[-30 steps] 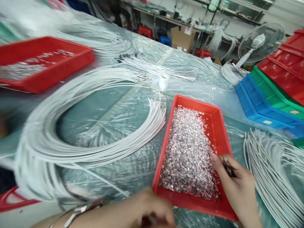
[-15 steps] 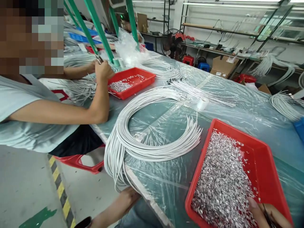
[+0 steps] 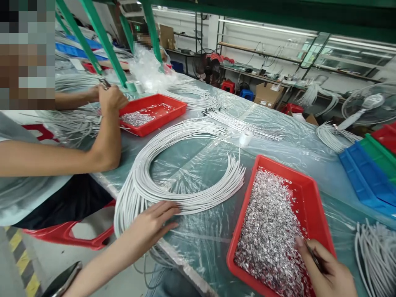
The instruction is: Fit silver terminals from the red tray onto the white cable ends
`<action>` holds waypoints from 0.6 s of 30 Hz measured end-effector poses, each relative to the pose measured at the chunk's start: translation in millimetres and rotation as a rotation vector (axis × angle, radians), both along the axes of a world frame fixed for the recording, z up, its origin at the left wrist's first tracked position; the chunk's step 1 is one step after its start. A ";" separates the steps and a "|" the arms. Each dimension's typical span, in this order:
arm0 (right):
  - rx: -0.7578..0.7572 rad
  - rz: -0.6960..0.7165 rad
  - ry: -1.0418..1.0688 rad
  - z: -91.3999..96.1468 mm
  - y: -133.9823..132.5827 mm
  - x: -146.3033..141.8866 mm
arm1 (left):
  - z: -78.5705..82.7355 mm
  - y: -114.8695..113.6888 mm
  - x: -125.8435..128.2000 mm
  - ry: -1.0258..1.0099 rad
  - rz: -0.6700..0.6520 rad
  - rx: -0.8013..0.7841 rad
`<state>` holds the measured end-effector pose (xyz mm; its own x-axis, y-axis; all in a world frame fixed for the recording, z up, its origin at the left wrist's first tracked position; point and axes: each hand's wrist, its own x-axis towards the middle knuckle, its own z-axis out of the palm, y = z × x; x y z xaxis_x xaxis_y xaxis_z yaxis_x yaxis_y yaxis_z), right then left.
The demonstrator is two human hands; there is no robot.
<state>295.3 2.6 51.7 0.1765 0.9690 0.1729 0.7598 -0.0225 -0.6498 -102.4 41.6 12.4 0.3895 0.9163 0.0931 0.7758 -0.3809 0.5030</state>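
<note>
My left hand (image 3: 154, 222) lies at the near side of a big coil of white cables (image 3: 188, 202), fingers stretched out and seemingly touching the strands. The coil rests on the plastic-covered table, and part of it hangs over the table's edge. On the right, a red tray (image 3: 244, 206) holds a heap of small shiny metal pieces (image 3: 272, 222). Over this tray's near right corner, my right hand (image 3: 331, 272) is closed round a slim dark metal tool (image 3: 314, 255), its working end hidden. Whether a metal piece is also pinched there is unclear.
To the left a co-worker's hand (image 3: 109, 97) grips a tool beside another red tray (image 3: 163, 117). A white roll (image 3: 245, 138) and more cable bundles (image 3: 244, 123) lie farther back. Blue bins (image 3: 368, 173) and a cable bundle (image 3: 375, 255) are at the right.
My left hand has risen from below the table edge onto the coil. The view has swung right, bringing in the bins and a fan. My right hand stays at the tray with the tool.
</note>
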 end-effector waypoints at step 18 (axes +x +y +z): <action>0.040 0.025 0.096 2.9 -0.9 -14.1 | -18.2 18.3 55.6 0.088 -0.047 0.090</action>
<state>281.2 1.7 54.5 0.1697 0.9660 0.1949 0.6940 0.0232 -0.7196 -46.8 59.8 -5.8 0.4423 0.8862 0.1380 0.7956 -0.4587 0.3957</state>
